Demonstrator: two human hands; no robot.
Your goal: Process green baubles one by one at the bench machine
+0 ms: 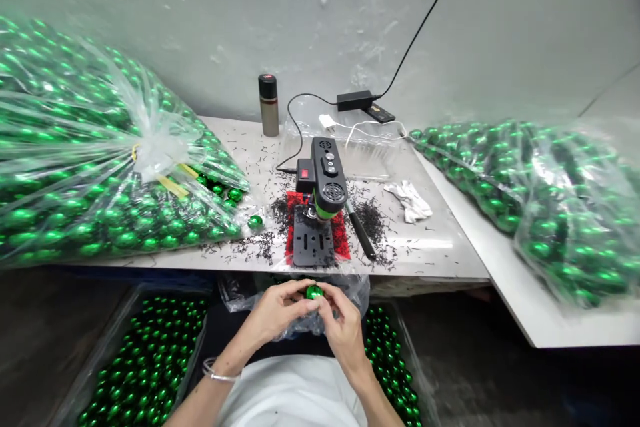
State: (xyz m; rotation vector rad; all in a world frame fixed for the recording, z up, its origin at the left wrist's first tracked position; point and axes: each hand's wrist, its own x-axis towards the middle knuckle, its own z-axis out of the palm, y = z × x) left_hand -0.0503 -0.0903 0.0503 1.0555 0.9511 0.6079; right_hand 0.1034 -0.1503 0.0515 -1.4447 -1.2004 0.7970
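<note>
A: What are the hands holding?

B: One shiny green ball [314, 291], on the near side of the black machine [329, 173], just in front of the table [440, 260] edge. The left hand [280, 310] pinches it from the left and the right hand [345, 327] from the right.

A: How wide is each grip?

B: Narrow on both. Thumbs and fingers close around the ball, leaving its shiny top in view. I can't tell exactly where every fingertip touches.

A: And at the machine itself?

B: A slotted black plate [313, 247] lies at its foot, over a red mat [342, 247]. Small black bits [373, 221] are scattered on both sides of it, and a black handle [362, 235] slants out to its right.

A: Anything else to its left?

B: A loose green ball [255, 221], then a big tied clear bag [75, 207] full of more. A bottle [269, 107] stands behind and to the left of the machine.

A: Behind it and to its right?

B: A black power adapter [355, 101] behind, with a white plug [327, 122] nearer. To its right lies a crumpled white cloth item [410, 201], perhaps a glove; farther right, another bag of green balls [570, 213].
</note>
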